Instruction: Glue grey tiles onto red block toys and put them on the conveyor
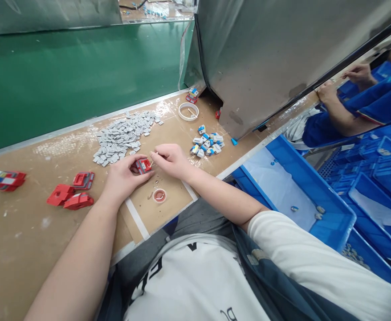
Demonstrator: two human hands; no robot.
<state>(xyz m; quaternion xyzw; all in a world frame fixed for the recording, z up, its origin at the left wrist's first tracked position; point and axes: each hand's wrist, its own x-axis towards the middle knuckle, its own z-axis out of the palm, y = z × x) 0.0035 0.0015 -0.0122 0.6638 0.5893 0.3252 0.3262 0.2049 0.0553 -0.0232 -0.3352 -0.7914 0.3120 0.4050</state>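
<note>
On the brown table point(22, 232), the left hand point(122, 178) is gripping one red part point(143, 165) while the right hand point(170, 159) is pinching a thin stick point(152, 163) at it, with a few red parts point(70, 196) done and a big pile of gray chips point(124, 136) waiting.

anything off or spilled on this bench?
Nothing damaged. Loose bits lie on the brown bench below the left hand and right hand, which share a small red plastic part. Grey tile pile sprawls.

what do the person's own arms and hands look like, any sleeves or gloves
Both hands are bare, with no gloves, rings or watch in view: the left hand and the right hand. The forearms are uncovered. A short white fabric sleeve covers the right upper arm; the left arm shows no sleeve in view.
</note>
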